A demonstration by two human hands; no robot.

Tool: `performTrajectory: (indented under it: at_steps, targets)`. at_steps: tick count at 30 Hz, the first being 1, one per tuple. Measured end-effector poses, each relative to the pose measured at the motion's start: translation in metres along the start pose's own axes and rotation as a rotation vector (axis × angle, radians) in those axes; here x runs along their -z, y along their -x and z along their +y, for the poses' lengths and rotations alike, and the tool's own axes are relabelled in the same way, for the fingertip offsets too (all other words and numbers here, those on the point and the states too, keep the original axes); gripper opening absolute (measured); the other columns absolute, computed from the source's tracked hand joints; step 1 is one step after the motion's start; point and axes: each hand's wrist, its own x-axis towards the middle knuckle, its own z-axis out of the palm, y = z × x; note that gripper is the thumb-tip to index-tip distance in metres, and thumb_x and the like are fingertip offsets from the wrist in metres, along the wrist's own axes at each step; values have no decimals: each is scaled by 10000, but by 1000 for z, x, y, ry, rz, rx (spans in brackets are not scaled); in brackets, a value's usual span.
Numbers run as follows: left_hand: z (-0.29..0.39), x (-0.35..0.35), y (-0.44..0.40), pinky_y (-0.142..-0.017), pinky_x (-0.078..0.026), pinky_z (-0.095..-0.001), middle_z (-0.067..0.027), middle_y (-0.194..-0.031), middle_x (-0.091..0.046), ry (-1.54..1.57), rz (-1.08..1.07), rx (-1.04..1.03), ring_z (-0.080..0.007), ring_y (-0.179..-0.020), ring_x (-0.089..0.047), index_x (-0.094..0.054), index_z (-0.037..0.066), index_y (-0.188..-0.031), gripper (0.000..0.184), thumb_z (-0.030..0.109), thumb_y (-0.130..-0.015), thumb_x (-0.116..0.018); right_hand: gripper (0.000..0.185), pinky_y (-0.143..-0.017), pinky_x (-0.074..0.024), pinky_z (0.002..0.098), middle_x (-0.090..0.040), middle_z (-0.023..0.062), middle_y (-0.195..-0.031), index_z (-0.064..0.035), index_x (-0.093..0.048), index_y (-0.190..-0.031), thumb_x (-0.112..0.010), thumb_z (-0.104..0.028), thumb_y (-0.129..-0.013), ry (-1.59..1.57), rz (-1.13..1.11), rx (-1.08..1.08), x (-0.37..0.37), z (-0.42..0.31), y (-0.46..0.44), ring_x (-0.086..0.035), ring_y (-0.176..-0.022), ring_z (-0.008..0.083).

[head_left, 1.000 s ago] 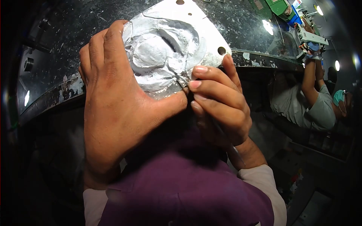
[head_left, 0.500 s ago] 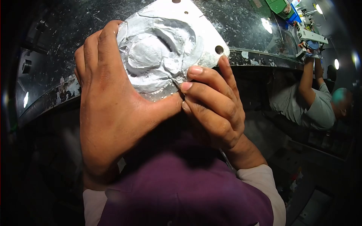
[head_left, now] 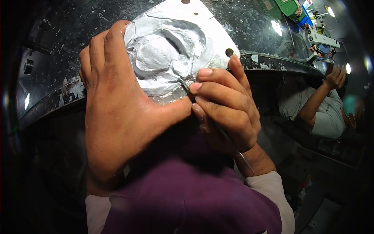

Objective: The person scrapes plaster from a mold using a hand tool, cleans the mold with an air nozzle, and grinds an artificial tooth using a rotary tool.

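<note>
A white plate (head_left: 219, 33) with round corner holes bears a silvery-white relief with a raised round mound (head_left: 154, 53) and curved grooves. My left hand (head_left: 117, 93) grips the plate, fingers over its left edge and thumb along the lower edge. In my right hand (head_left: 228, 105), pinched between thumb and fingers, is a thin metal tool (head_left: 237, 150). Its tip touches the relief near the lower edge, just above my left thumb. The tool's rear end sticks out below the right hand, over the wrist. White crumbs lie by the lower rim of the relief.
Behind the plate is a dark, speckled worktable (head_left: 249, 29) with a chipped front edge. A green bin (head_left: 287, 7) and a white device (head_left: 322, 39) stand at the upper right. Another person (head_left: 325, 113) in a grey shirt and face covering is at the right.
The plate and both my hands shifted slightly left, then back right. The tool's rear end shows more clearly now. The other person's hands have moved from the white device down toward the body.
</note>
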Motion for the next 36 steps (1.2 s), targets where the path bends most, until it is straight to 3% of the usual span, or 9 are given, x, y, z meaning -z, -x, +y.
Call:
performTrajectory:
  at_steps: [7,9,10,13,16,26,31,34,36]
  targets:
    - [2,-2,0,-1101,-409,-501,-193,-1381,-512,15,-5,6,-392,-1320,-447,-434,14,-1449,1037,288,-581,-931,264,-1155,-416,566,-705,137,-1145,-41,-603,-1067,-768,15,-868,105,-78,143,12,7,-5,-712,-1113,315]
    - [3,-1,0,-1104,-404,-503,-194,-1379,-512,15,4,19,-393,-1318,-448,-435,18,-1451,1040,295,-581,-933,201,-1136,-450,543,-722,131,-1152,-48,-658,-1028,-766,-65,-860,-13,-27,204,15,20,-1,-710,-1125,286]
    - [5,-1,0,-1112,-392,-501,-196,-1378,-511,-5,16,30,-392,-1318,-446,-432,14,-1456,1044,307,-590,-935,289,-1144,-437,548,-706,151,-1185,-44,-615,-1103,-784,-50,-868,-41,77,200,16,24,-1,-714,-1113,292]
    - [8,-6,4,-1128,-368,-495,-199,-1377,-508,-23,68,35,-392,-1323,-439,-424,4,-1469,1052,329,-610,-938,270,-1171,-397,542,-719,163,-1132,-47,-606,-1117,-761,-27,-897,-101,234,28,16,16,1,-719,-1098,277]
    - [13,-11,9,-1143,-345,-488,-203,-1389,-497,-2,110,54,-389,-1338,-426,-411,-14,-1484,1060,348,-637,-936,256,-1176,-387,535,-732,134,-1108,-51,-624,-1099,-767,-25,-888,-129,175,-102,11,5,9,-719,-1097,270]
    - [19,-12,12,-1138,-353,-521,-225,-1401,-489,-89,91,101,-410,-1345,-419,-401,-21,-1485,1072,371,-634,-922,209,-1177,-370,546,-753,84,-1032,-78,-675,-1040,-787,-55,-864,-6,239,-107,-6,-2,6,-715,-1093,266]
    - [-22,19,-35,-1117,-414,-440,-177,-1385,-568,-11,-125,-264,-348,-1336,-492,-527,3,-1422,1038,318,-511,-913,199,-1146,-412,524,-763,69,-1017,-88,-704,-1022,-811,-68,-856,-200,124,-106,29,12,-3,-737,-1028,226]
    - [-60,25,-86,-1194,-334,-420,-154,-1529,-490,123,-394,-542,-326,-1411,-442,-456,22,-1519,1159,367,-514,-918,213,-1078,-485,500,-769,58,-1002,-89,-728,-1012,-838,-63,-830,-230,138,-6,34,35,-16,-742,-998,207]
    - [-68,27,-106,-1219,-301,-414,-149,-1580,-435,180,-457,-560,-319,-1454,-401,-403,33,-1557,1177,358,-545,-909,210,-1050,-508,489,-770,48,-1002,-97,-738,-1007,-841,-67,-826,-203,-52,60,39,45,-31,-743,-990,194]
